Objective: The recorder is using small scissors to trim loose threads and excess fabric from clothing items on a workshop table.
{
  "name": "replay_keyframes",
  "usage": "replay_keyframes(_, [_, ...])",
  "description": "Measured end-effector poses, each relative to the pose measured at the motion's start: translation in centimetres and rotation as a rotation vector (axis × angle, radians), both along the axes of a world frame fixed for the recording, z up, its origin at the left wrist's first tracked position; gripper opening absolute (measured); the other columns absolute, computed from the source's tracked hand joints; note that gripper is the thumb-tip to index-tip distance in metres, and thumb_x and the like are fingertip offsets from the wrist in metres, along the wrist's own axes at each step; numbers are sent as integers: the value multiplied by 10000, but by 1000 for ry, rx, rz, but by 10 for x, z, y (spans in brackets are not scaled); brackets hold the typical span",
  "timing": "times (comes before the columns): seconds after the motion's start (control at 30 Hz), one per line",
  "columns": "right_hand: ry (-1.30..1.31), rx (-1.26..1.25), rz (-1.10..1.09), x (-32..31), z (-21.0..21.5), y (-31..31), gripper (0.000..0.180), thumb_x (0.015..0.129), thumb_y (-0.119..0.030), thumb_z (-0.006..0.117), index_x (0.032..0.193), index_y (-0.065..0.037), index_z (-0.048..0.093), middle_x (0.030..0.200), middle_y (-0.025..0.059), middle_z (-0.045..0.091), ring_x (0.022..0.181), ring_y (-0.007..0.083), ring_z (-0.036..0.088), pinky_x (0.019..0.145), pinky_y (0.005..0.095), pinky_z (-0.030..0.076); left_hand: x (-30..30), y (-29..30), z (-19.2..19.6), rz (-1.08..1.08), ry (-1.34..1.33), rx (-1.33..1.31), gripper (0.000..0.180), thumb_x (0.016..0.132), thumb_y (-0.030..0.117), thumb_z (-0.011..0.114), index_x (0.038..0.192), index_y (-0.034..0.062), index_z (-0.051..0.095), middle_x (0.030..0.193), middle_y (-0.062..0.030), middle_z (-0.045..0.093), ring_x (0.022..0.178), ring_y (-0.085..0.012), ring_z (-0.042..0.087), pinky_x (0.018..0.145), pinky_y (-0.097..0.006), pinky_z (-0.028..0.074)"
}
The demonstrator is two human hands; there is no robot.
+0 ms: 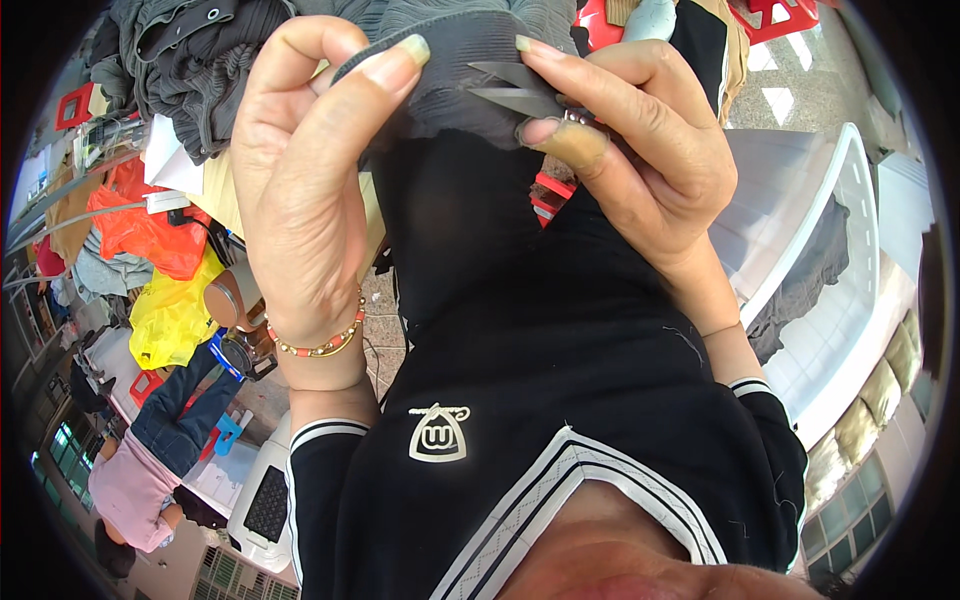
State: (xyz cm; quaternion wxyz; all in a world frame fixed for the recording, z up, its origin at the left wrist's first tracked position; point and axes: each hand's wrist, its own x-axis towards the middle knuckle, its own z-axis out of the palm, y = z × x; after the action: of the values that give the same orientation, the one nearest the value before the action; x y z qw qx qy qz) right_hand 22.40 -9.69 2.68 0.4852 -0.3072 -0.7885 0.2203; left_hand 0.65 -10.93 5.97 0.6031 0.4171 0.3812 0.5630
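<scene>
High in front of my chest, my left hand (305, 190) pinches a dark grey ribbed knit piece (450, 60) between thumb and fingers. My right hand (655, 150) grips small metal thread snips (515, 92), and their two pointed blades lie apart against the knit. The snips' handle is mostly hidden by my fingers. A yellowish cover (583, 143) wraps the right thumb, whose tip stays bare. My right index fingertip rests at the knit's edge, just above the blades.
Grey knit garments (195, 85) are heaped at the far left. Below them lie a red bag (135, 220) and a yellow bag (170, 315). A white plastic bin (850, 190) on the right holds dark cloth (815, 275). Someone in a pink top (130, 490) is at lower left.
</scene>
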Motion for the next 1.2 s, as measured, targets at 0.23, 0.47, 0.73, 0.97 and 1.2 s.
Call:
replay_keyframes(0.23, [0, -60, 19, 1, 2, -1, 416, 755, -19, 799, 1157, 38, 711, 927, 90, 662, 758, 118, 574, 659, 209, 439, -7, 3, -4, 29, 47, 3, 103, 925, 52, 624, 1012, 65, 569, 922, -5, 605, 904, -99, 588, 875, -249, 429])
replay_keyframes(0.47, [10, -43, 17, -1, 1, -1, 401, 759, -7, 794, 1150, 34, 717, 912, 81, 656, 739, 111, 571, 643, 210, 437, -4, 3, -4, 43, 54, -9, 107, 919, 59, 639, 1008, 65, 581, 925, -5, 610, 898, -96, 589, 866, -244, 431])
replay_keyframes(0.73, [7, -5, -99, -1, 1, 0, 378, 749, 19, 800, 1122, 25, 734, 844, 48, 622, 713, 95, 540, 616, 218, 418, -7, 3, -7, 22, 113, 25, 110, 948, 58, 633, 1050, 50, 595, 988, -32, 651, 930, -93, 611, 864, -238, 443])
replay_keyframes(0.97, [-20, -26, -83, 2, 3, -5, 415, 720, -10, 829, 1122, 20, 734, 839, 42, 613, 712, 103, 543, 615, 222, 418, -9, -1, -10, 89, 306, 99, 128, 980, 100, 632, 1081, 22, 631, 1035, -43, 667, 976, -86, 612, 892, -209, 433])
replay_keyframes(1.2, [-77, 12, -71, -3, 0, -5, 444, 719, -29, 836, 1151, -17, 734, 858, 43, 617, 706, 105, 548, 608, 223, 424, -13, -4, -15, 69, 314, 120, 135, 982, 95, 629, 1095, 19, 635, 999, -23, 663, 939, -74, 609, 859, -197, 433])
